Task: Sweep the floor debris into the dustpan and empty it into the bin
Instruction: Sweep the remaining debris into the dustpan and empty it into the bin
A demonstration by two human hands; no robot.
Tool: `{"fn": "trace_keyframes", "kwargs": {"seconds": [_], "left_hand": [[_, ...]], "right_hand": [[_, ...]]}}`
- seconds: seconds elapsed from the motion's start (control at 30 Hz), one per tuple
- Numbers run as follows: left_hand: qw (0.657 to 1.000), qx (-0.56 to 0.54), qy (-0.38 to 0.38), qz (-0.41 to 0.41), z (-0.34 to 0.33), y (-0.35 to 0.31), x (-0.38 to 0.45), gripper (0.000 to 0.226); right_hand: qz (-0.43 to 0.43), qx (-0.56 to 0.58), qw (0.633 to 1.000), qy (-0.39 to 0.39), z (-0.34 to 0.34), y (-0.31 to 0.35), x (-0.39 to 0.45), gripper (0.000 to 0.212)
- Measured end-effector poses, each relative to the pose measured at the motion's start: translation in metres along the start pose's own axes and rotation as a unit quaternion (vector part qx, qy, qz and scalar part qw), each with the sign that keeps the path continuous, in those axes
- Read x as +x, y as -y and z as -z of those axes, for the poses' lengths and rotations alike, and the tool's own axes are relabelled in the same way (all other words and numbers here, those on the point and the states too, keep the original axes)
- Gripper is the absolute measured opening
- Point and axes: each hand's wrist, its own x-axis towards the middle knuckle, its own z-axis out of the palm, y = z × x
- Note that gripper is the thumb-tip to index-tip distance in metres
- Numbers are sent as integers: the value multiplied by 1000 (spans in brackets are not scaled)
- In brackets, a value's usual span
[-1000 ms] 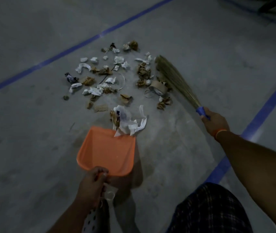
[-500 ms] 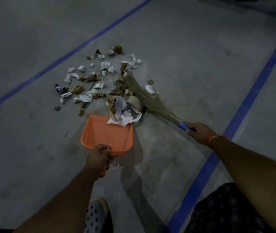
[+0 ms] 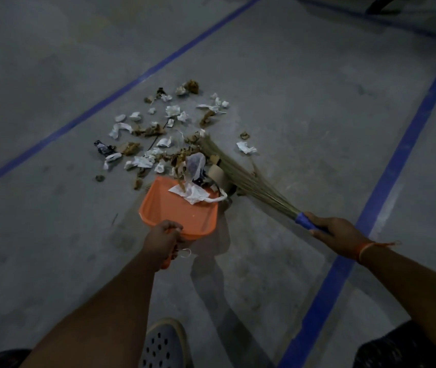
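An orange dustpan (image 3: 170, 211) lies flat on the grey floor, its mouth toward a scatter of debris (image 3: 155, 134): white paper scraps, brown dry bits and a dark wrapper. My left hand (image 3: 161, 239) grips its handle. White crumpled paper (image 3: 194, 193) sits on the pan's front lip, and a cardboard tape roll (image 3: 218, 173) leans beside it. My right hand (image 3: 336, 232) holds the blue handle of a straw broom (image 3: 240, 173), whose bristles press against the pile at the pan's right front corner.
Blue tape lines (image 3: 387, 171) cross the concrete floor on the left and the right. My foot in a perforated grey shoe (image 3: 163, 343) stands behind the pan. One paper scrap (image 3: 246, 147) lies apart, right of the broom. Dark shapes sit at the top right corner.
The broom has swept from the pile's far right toward the pan, pushing paper and the tape roll onto its lip. The dustpan stays gripped on the floor.
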Motion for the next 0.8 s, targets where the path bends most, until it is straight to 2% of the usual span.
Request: {"fn": "trace_keyframes", "kwargs": {"seconds": [0.43, 0.53, 0.8], "left_hand": [[1000, -11, 13, 6, 8, 2, 15, 13], [1000, -12, 3, 7, 6, 3, 17, 14], [1000, -18, 0, 11, -4, 12, 17, 12]], "right_hand": [[23, -3, 1000, 16, 5, 4, -15, 64], [29, -8, 999, 31, 4, 3, -16, 58], [18, 42, 999, -2, 10, -2, -21, 55]]}}
